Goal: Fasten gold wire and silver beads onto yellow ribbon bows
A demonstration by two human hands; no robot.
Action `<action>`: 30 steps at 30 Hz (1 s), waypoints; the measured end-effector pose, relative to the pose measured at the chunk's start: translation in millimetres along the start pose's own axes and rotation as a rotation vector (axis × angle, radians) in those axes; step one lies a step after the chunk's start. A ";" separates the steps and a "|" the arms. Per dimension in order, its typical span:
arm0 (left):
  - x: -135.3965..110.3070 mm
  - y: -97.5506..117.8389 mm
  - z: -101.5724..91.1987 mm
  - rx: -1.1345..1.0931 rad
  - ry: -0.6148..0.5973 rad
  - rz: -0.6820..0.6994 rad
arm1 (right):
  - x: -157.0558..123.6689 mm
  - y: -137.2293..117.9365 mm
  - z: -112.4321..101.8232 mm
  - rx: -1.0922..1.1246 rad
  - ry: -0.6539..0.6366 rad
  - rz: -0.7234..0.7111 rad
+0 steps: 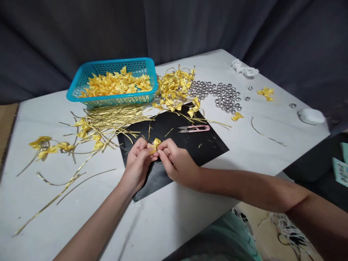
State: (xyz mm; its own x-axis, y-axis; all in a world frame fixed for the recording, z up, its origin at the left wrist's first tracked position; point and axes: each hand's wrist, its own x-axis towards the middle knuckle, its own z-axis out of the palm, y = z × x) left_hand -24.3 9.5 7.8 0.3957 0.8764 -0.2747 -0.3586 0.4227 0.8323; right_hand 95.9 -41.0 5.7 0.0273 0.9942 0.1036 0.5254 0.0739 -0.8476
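Both my hands meet over a black sheet [160, 183] on the white table. A small yellow ribbon bow [156, 142] sits between them. My left hand [140, 156] is closed, pinching the bow from the left with thumb and fingers. My right hand [174, 156] is closed at the bow's right side, its thumb and forefinger pressed together there; a gold tie may be between them, but it is too small to make out. Just beyond my right hand, pink thread snips [199, 128] lie on the sheet, blades pointing left.
A blue basket [114, 97] of yellow bows stands at the back. Gold ties [114, 117] are heaped before it. Finished-looking bow pieces [175, 87] and silver beads [227, 97] lie to its right. A white oval object [311, 116] and crumpled tissue [244, 68] rest near the right edge.
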 end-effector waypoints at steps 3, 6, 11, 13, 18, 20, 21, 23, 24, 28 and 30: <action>0.5 -0.2 -1.0 0.000 0.007 -0.009 | -0.2 1.4 -1.6 0.058 0.034 -0.026; 0.8 -0.9 -1.9 -0.005 0.023 -0.009 | -1.8 1.5 -2.5 0.119 0.037 -0.049; 0.0 -1.5 -1.5 -0.006 -0.014 -0.005 | -4.6 0.2 -0.8 0.130 0.053 -0.070; -0.7 -1.6 -1.0 0.011 -0.050 -0.007 | -5.1 0.1 0.0 0.113 0.060 -0.063; -1.8 -1.9 -1.3 0.033 -0.099 0.002 | -4.4 1.3 1.0 0.085 0.099 -0.052; -1.9 -2.2 -2.1 0.041 -0.107 0.015 | -3.5 2.1 1.1 0.084 0.102 -0.045; -1.9 -2.6 -2.6 0.047 -0.113 0.023 | -3.1 2.6 1.0 0.084 0.098 -0.040; -2.0 -3.7 -3.7 0.067 -0.126 0.052 | -2.6 3.4 0.9 0.082 0.081 -0.033; -2.2 -4.4 -4.3 0.081 -0.133 0.073 | -2.6 3.7 0.8 0.082 0.070 -0.029; -3.4 -7.9 -6.0 0.165 -0.154 0.169 | -3.5 4.3 1.1 0.066 0.032 -0.012; -4.4 -8.8 -5.7 0.209 -0.155 0.214 | -3.9 4.4 1.5 0.046 0.022 -0.019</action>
State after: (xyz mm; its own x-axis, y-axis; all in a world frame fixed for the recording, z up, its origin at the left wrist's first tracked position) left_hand -27.8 3.2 -1.1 0.4597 0.8879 -0.0200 -0.2728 0.1626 0.9482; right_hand 96.8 -44.4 0.7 0.0363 0.9907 0.1310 0.4863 0.0970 -0.8684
